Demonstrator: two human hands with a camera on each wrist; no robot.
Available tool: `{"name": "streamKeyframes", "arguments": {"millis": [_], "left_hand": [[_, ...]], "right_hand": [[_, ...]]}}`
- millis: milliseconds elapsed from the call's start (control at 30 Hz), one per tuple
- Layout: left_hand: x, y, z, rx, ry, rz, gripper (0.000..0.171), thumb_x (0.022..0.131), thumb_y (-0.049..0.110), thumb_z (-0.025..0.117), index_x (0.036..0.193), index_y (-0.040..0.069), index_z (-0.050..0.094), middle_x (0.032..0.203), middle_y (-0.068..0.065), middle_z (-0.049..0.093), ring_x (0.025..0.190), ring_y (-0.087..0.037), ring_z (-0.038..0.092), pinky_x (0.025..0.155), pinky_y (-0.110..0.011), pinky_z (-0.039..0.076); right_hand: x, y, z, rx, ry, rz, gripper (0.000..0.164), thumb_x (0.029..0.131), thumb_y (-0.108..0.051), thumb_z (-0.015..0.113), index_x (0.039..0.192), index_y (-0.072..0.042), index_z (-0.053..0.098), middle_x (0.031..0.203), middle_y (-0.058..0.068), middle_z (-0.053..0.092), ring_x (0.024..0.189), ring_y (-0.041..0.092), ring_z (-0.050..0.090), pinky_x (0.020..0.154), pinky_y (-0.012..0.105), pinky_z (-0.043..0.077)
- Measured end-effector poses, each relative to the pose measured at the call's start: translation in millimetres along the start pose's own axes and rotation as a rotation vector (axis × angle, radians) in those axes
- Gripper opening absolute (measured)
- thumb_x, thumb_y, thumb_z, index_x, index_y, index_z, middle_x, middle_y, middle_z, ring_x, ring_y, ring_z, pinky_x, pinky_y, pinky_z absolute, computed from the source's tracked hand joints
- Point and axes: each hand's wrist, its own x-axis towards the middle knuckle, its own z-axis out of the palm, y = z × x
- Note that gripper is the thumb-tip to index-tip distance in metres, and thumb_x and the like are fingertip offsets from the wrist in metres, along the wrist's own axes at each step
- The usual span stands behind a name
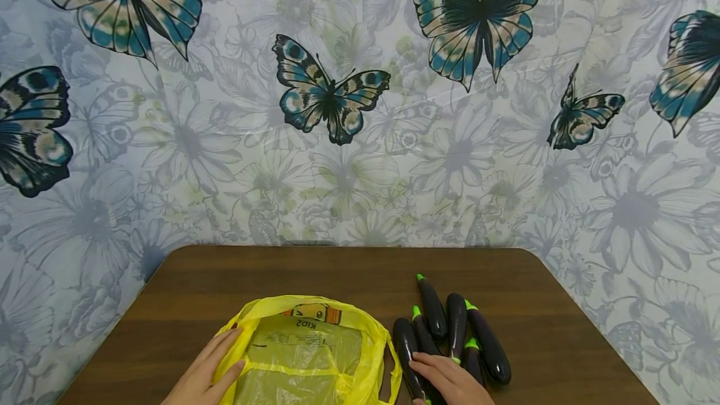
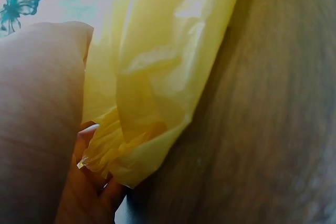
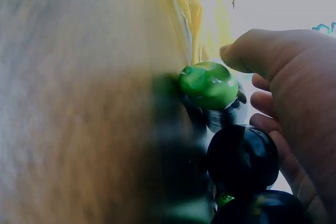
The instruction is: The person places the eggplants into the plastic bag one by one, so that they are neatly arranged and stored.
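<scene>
Eggplants (image 1: 430, 308), likely slick, suit mid-body holds; right hand (image 1: 450, 381) rests unclenched on one; relaxed left hand (image 1: 207, 370) touches bag (image 1: 369, 361).

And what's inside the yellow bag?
In the yellow bag, you can see crinkly plastic and backwards printed letters. The nearest part is cut off by the picture's bottom edge, so I can't tell what's there.

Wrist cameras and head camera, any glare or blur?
Head view: mostly sharp, small highlights on the long, glossy, dark eggplants; left wrist view: brown wood-grain table looks soft, while the yellow plastic bag fades into glare at upper left; right wrist view: the table is blurred, background washed out at upper right.
</scene>
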Motion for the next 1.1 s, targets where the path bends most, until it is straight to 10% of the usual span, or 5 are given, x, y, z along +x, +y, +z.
{"name": "streamKeyframes", "arguments": {"millis": [500,967,1100], "left_hand": [[0.9,0.8,-0.9,-0.031,-0.035,-0.035,0.062,0.103,0.034,0.064,0.151,-0.003,0.048,0.147,-0.022,0.051,0.133,-0.046,0.051,0.097,-0.060,0.051],[-0.1,0.0,0.8,0.006,0.006,-0.016,0.059,0.102,0.031,0.066,0.150,-0.001,0.051,0.146,-0.020,0.053,0.131,-0.041,0.054,0.095,-0.056,0.053],[0.0,0.0,0.2,-0.010,-0.013,-0.027,0.060,0.103,0.032,0.065,0.150,-0.001,0.050,0.147,-0.020,0.052,0.132,-0.043,0.053,0.095,-0.057,0.053]], "right_hand": [[0,10,3,0.039,0.159,0.017,0.043,0.081,-0.026,0.088,0.120,-0.012,0.074,0.121,0.002,0.071,0.106,0.019,0.065,0.100,0.012,0.041],[-6,14,3,-0.066,0.117,0.056,0.036,0.098,-0.041,0.070,0.121,-0.015,0.074,0.122,-0.001,0.071,0.103,0.017,0.068,0.084,0.020,0.052],[-6,13,1,-0.089,0.068,0.069,0.038,0.086,-0.026,0.080,0.122,-0.016,0.074,0.123,0.000,0.070,0.103,0.019,0.067,0.077,0.029,0.057]]}}
